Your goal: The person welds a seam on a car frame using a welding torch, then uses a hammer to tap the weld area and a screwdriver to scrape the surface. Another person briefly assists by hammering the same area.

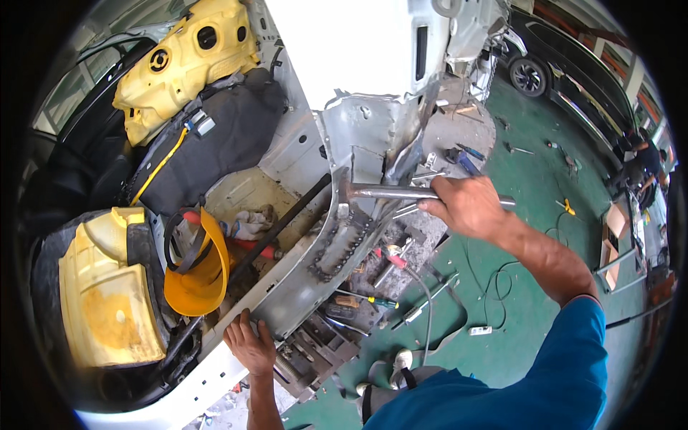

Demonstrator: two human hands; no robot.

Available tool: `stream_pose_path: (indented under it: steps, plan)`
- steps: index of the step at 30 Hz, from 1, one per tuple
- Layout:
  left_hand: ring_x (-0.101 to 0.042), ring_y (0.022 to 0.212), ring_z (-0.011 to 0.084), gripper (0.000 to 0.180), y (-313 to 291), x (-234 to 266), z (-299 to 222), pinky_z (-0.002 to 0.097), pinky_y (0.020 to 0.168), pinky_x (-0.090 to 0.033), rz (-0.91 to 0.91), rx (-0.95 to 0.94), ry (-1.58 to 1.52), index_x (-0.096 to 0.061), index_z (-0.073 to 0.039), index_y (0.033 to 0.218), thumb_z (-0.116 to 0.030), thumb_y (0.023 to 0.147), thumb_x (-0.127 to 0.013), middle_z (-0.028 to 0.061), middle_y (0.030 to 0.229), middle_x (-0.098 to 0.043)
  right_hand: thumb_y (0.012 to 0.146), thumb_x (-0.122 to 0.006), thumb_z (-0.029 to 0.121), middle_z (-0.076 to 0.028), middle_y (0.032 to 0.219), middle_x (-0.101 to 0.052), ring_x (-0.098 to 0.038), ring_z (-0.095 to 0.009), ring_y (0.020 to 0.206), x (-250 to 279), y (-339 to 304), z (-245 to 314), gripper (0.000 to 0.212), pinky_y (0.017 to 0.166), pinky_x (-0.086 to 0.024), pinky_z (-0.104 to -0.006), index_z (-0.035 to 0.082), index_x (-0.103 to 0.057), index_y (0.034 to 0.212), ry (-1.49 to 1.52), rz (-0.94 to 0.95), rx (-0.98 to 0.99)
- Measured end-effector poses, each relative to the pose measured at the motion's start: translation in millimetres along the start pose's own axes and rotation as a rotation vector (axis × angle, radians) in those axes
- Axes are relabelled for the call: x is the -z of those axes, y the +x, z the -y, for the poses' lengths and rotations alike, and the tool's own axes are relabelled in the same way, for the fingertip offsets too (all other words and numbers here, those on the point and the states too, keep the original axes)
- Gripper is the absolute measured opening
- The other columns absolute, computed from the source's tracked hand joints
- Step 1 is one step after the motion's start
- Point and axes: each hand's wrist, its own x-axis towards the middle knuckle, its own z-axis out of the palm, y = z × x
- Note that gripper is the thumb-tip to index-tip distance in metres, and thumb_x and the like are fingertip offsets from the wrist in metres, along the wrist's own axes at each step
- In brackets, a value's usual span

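My right hand [469,206] is wrapped round the metal handle of a hammer [394,191]. The hammer's head lies at the inner side of the bare-metal pillar base, against or just over it; I cannot tell if it touches. Below the head, a curved row of dark weld spots [344,251] runs along the grey metal of the car body's door sill [283,304]. My left hand [249,345] lies on the sill's edge, fingers spread and holding nothing. The white pillar [358,50] rises above the joint.
Inside the car body are a yellow helmet-like shell [192,290], a dark bar [287,218], gloves [252,223] and yellow foam padding [115,308]. Tools and a red-ended cable [396,262] lie outside the sill. Beyond are a dark car [573,79] and another person [640,161].
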Motion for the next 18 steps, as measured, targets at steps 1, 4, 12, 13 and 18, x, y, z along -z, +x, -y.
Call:
stream_pose_path:
  steps: [1, 4, 12, 13, 18]
  plan:
    - [-0.06, 0.111, 0.0427, 0.042, 2, -2, -1, 0.0545, 0.104, -0.043, -0.015, 0.005, 0.001, -0.06, 0.001, 0.137, -0.02, 0.101, -0.066, 0.022, 0.122, -0.065, 0.1, -0.07, 0.053, -0.012, 0.072, -0.068, -0.067, -0.039, 0.061, 1, -1, 0, 0.048, 0.054, -0.051, -0.051, 0.005, -0.066, 0.101, 0.01, -0.101, 0.041]
    - [-0.06, 0.112, 0.0435, 0.042, 1, 1, -1, 0.0544, 0.105, -0.042, -0.005, -0.014, -0.004, -0.06, 0.001, 0.137, -0.019, 0.101, -0.066, 0.0224, 0.123, -0.065, 0.1, -0.069, 0.053, -0.016, 0.079, -0.069, -0.069, -0.043, 0.071, 4, -10, 2, 0.048, 0.06, -0.051, -0.0531, 0.006, -0.062, 0.097, 0.101, -0.074, 0.052]
    - [-0.061, 0.111, 0.0421, 0.041, 1, 2, -1, 0.0539, 0.104, -0.043, -0.037, -0.043, 0.009, -0.06, 0.001, 0.138, -0.019, 0.102, -0.065, 0.022, 0.122, -0.065, 0.102, -0.068, 0.055, -0.014, 0.079, -0.07, -0.07, -0.041, 0.067, -22, -34, 12, 0.052, 0.057, -0.053, -0.0531, 0.005, -0.062, 0.094, 0.109, -0.027, -0.001]
    - [-0.061, 0.111, 0.0418, 0.041, 0, 2, -1, 0.0538, 0.104, -0.043, -0.03, -0.041, 0.012, -0.06, 0.001, 0.138, -0.019, 0.103, -0.065, 0.0218, 0.122, -0.065, 0.102, -0.068, 0.055, -0.014, 0.08, -0.07, -0.07, -0.041, 0.067, -27, -42, 14, 0.051, 0.057, -0.053, -0.053, 0.004, -0.062, 0.094, 0.125, 0.001, -0.026]
    - [-0.062, 0.111, 0.041, 0.04, 0, 0, 0, 0.0537, 0.104, -0.043, -0.043, -0.054, 0.022, -0.061, 0.0, 0.139, -0.02, 0.104, -0.064, 0.0213, 0.121, -0.066, 0.1, -0.073, 0.051, -0.016, 0.075, -0.07, -0.07, -0.042, 0.065, -53, -72, 18, 0.048, 0.057, -0.054, -0.0528, 0.003, -0.064, 0.097, 0.176, -0.025, -0.121]
